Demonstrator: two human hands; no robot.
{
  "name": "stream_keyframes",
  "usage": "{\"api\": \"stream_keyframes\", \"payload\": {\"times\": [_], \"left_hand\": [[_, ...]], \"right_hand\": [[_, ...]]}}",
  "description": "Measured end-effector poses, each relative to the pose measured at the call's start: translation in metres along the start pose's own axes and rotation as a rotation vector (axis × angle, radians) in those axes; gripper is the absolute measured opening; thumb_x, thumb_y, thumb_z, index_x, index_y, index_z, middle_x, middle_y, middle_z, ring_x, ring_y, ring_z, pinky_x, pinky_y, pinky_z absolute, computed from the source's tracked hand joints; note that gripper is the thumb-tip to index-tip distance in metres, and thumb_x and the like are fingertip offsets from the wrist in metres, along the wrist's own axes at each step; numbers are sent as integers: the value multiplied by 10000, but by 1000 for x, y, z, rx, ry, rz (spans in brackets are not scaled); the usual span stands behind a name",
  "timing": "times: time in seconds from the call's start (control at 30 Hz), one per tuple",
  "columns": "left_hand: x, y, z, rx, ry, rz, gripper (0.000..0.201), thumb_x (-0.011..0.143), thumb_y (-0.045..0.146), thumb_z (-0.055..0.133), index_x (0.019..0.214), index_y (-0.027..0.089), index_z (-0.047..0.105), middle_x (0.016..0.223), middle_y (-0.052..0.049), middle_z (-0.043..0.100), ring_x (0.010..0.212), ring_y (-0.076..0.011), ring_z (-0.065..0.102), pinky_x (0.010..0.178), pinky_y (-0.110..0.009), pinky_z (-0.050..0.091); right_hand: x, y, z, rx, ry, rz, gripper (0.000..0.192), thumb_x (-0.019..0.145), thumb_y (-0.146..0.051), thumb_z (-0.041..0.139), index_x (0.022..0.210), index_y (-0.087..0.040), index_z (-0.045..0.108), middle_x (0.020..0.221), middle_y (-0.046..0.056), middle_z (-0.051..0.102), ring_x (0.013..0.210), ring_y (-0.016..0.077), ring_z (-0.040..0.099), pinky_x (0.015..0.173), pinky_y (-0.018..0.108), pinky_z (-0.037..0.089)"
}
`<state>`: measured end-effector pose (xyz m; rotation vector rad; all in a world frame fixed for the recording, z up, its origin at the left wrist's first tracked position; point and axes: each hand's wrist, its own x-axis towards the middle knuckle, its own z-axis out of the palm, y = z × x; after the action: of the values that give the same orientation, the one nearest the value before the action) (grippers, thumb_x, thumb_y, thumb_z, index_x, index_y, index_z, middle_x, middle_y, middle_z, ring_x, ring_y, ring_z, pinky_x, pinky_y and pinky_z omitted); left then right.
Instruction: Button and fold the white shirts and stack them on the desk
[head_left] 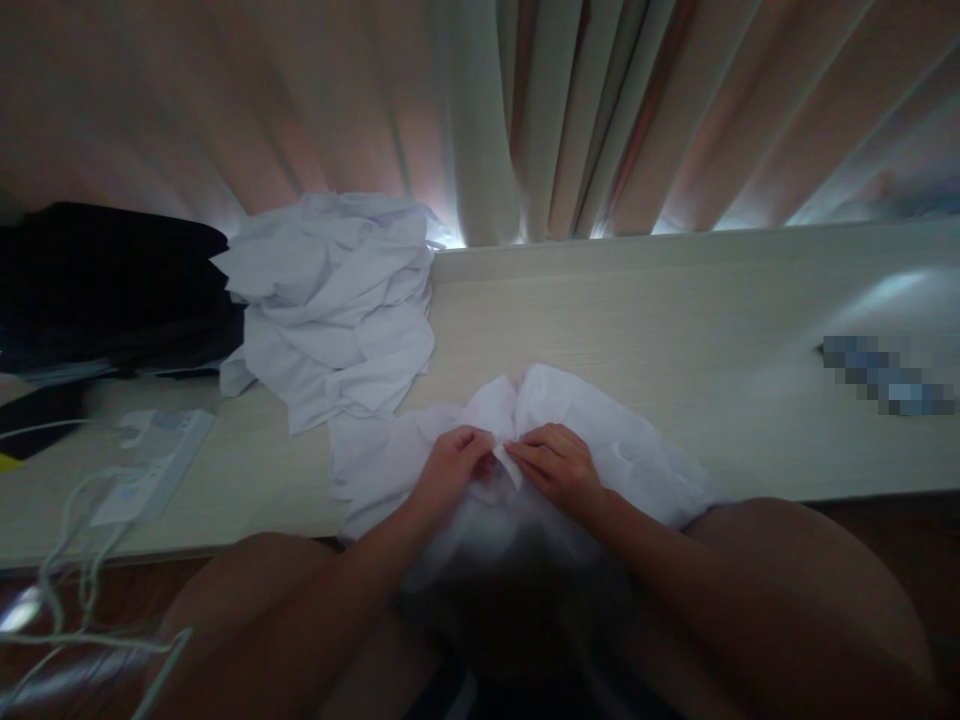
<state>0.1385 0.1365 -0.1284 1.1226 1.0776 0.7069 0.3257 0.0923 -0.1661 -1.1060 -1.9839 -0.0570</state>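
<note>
We see a white garment at the lower centre of the frame, spread over the edge of the pale tabletop and hanging past it. Our left hand and right hand meet at its middle, fingertips pinching a narrow fold between them. Just beyond, left of centre, we have a crumpled pile of white cloth, then black clothing at far left, a white power strip below it, and curtains across the top.
</note>
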Motion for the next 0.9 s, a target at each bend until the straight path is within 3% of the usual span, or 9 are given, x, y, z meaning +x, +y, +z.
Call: {"api": "stream_keyframes", "payload": {"times": [0.13,0.27,0.4,0.53,0.63,0.7,0.77,0.8,0.9], "left_hand": [[1,1,2,88,-23,-8,252,790,397,618,694,168,574,598,26,558,554,-128,533,544,-249,431],[6,1,4,239,-54,80,290,820,435,568,673,185,558,579,21,566,557,-142,538,576,-265,440],[18,-1,5,428,-17,130,359,825,501,526,653,189,577,564,4,579,563,-168,546,587,-284,435],[36,-11,7,666,-34,51,460,789,589,533,651,165,645,592,-42,641,576,-207,568,564,-301,411],[46,-22,8,812,18,72,500,813,591,488,559,176,606,551,-46,636,567,-211,566,566,-297,398],[49,-30,8,884,43,100,511,828,580,464,522,185,571,504,-34,610,532,-200,546,546,-287,379],[49,-38,8,939,37,118,522,836,570,444,484,197,539,460,-25,579,491,-192,523,526,-285,365],[49,-42,8,960,32,130,523,835,565,438,467,203,524,444,-22,563,474,-190,513,520,-286,361],[47,-54,8,999,45,200,507,819,542,450,425,223,470,415,-17,519,455,-194,492,503,-296,347]], "right_hand": [[3,1,-1,56,-38,78,129,925,-243,620,938,-232,748,860,60,699,804,181,621,731,340,493],[7,2,-1,166,-92,302,112,893,-292,677,941,-205,729,877,58,682,855,190,624,787,331,509],[21,6,-24,119,-215,384,43,859,-227,711,870,-190,730,892,50,694,889,190,626,840,325,492],[36,18,-86,21,-297,379,65,877,-231,682,888,-205,740,918,33,717,898,178,632,850,313,472],[25,56,-147,-51,-222,432,99,903,-250,640,895,-211,730,927,22,716,866,150,628,827,290,466],[-3,100,-191,-145,-115,546,129,911,-273,617,864,-205,716,887,24,706,828,148,622,803,291,466],[-45,152,-235,-300,22,774,147,891,-318,617,858,-201,700,872,36,702,800,163,618,775,302,472],[-70,178,-257,-396,111,919,158,863,-349,637,880,-202,690,874,38,697,796,168,616,778,306,473],[-140,243,-316,-576,292,1137,337,812,-352,649,1058,-125,616,950,128,664,814,218,585,777,369,457]]}}
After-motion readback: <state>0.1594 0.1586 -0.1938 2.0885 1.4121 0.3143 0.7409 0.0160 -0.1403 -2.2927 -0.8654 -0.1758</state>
